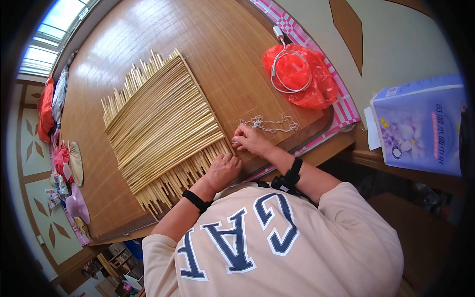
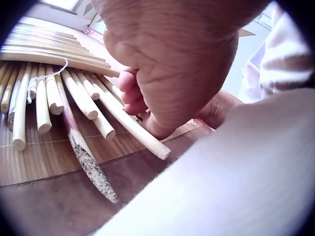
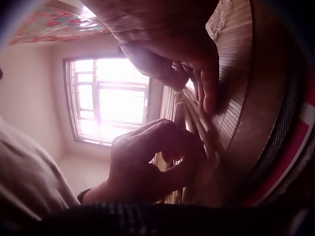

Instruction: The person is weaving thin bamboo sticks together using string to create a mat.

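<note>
A mat of pale, peeled sticks (image 1: 163, 123) lies on the table, its sticks side by side with uneven ends. At its near right corner my left hand (image 1: 225, 171) bends over the stick ends, thumb and fingers curled around an outer stick (image 2: 142, 132). Just beyond, my right hand (image 1: 252, 141) has its thumb and fingertips pinched together at the same corner; the thin white string there is mostly hidden by the fingers. A loop of white string (image 2: 51, 73) crosses several sticks. Loose white string (image 1: 277, 123) lies tangled beside my right hand.
A red plastic bag (image 1: 316, 74) with a coiled white cable (image 1: 289, 90) on it sits at the table's right. A purple tissue pack (image 1: 418, 128) stands farther right. A straw fan (image 1: 75, 163) and a pink hat (image 1: 77, 205) lie along the left edge.
</note>
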Action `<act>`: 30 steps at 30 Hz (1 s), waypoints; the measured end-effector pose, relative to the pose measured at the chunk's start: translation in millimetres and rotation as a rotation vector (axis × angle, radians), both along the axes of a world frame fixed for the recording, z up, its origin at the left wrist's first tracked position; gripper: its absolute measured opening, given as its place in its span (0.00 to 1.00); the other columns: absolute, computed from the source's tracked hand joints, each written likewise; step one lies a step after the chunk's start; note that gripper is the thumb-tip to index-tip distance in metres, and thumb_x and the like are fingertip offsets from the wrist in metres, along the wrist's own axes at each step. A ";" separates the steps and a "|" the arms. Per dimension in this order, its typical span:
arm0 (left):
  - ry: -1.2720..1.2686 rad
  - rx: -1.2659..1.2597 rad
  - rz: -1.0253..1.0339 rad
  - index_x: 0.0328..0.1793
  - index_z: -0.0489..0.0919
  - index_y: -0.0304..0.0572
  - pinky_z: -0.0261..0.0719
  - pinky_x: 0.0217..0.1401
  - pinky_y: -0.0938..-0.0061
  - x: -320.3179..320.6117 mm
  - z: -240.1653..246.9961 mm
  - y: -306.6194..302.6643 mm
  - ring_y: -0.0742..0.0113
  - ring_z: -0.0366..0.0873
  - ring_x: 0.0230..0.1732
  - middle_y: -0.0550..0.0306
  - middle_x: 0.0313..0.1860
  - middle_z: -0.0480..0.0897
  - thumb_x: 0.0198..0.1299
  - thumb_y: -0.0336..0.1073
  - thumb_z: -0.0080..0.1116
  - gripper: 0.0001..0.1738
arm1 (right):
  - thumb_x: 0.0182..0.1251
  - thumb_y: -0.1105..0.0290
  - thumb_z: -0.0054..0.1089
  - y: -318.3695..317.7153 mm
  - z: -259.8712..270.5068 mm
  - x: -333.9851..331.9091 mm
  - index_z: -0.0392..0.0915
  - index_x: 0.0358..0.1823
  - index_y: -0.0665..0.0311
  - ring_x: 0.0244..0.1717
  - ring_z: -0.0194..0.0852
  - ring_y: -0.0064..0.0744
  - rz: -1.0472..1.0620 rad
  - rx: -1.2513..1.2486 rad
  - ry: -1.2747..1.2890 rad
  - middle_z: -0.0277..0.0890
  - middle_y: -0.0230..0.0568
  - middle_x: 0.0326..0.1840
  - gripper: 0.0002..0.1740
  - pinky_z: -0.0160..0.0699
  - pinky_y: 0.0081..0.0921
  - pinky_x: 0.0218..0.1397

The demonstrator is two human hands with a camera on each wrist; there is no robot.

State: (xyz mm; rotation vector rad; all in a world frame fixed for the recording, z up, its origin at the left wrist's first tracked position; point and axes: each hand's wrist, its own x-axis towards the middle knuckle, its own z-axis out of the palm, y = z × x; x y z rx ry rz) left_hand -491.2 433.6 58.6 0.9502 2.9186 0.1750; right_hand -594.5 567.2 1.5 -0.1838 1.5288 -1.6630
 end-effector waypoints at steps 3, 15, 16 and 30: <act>-0.014 0.005 0.017 0.30 0.73 0.45 0.69 0.38 0.71 2.1 3.6 -1.0 0.63 0.71 0.35 0.59 0.27 0.72 0.44 0.34 0.51 0.06 | 0.64 0.68 0.52 -6.1 2.3 0.5 0.66 0.37 0.63 0.37 0.76 0.23 0.019 0.095 0.083 0.72 0.34 0.35 0.07 0.78 0.18 0.34; 0.053 0.069 0.027 0.27 0.72 0.47 0.70 0.35 0.72 4.7 4.3 -4.4 0.64 0.71 0.32 0.61 0.25 0.72 0.41 0.35 0.52 0.05 | 0.64 0.67 0.52 -6.2 -0.8 1.8 0.69 0.38 0.61 0.30 0.70 0.20 0.092 -0.007 -0.038 0.70 0.31 0.31 0.07 0.73 0.18 0.29; 0.054 0.082 0.028 0.27 0.71 0.47 0.70 0.35 0.72 4.6 4.3 -4.3 0.64 0.71 0.32 0.61 0.26 0.72 0.41 0.35 0.52 0.05 | 0.64 0.67 0.52 -6.9 -1.9 2.2 0.69 0.38 0.61 0.30 0.70 0.20 0.093 -0.008 -0.039 0.70 0.31 0.31 0.07 0.73 0.18 0.29; -0.228 0.056 0.780 0.26 0.75 0.41 0.74 0.24 0.69 -6.7 18.4 6.6 0.59 0.79 0.23 0.52 0.19 0.78 0.45 0.61 0.62 0.27 | 0.65 0.66 0.52 -6.4 0.5 2.4 0.69 0.38 0.61 0.32 0.68 0.18 0.099 -0.031 -0.049 0.69 0.30 0.31 0.07 0.72 0.17 0.34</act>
